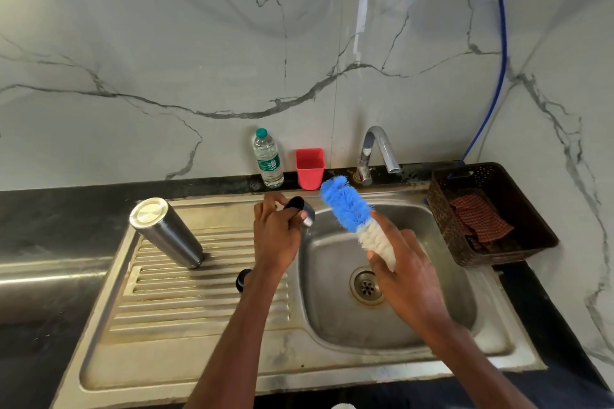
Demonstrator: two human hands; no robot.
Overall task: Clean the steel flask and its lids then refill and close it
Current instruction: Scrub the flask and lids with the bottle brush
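flask (167,232): 1
lids: 2, one (300,211), another (242,279)
brush (355,213): 1
bottle (267,159): 1
cup (309,168): 1
tap (377,153): 1
basket (445,209): 1
cloth (478,219): 1
hands: 2, left (275,236), right (403,271)

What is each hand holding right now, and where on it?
Left hand holds the steel lid by its side wall. Right hand holds the bottle brush at its white lower bristles.

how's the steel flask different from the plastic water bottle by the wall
The steel flask is opaque brushed metal; the plastic water bottle is clear, with a green label. The flask stands inverted on the ribbed drainboard, mouth down and uncapped; the bottle stands upright on the counter edge against the wall, with its green cap on. The flask looks wider and straight-sided; the bottle is slimmer and narrows at the neck. Neither is touched by a hand.
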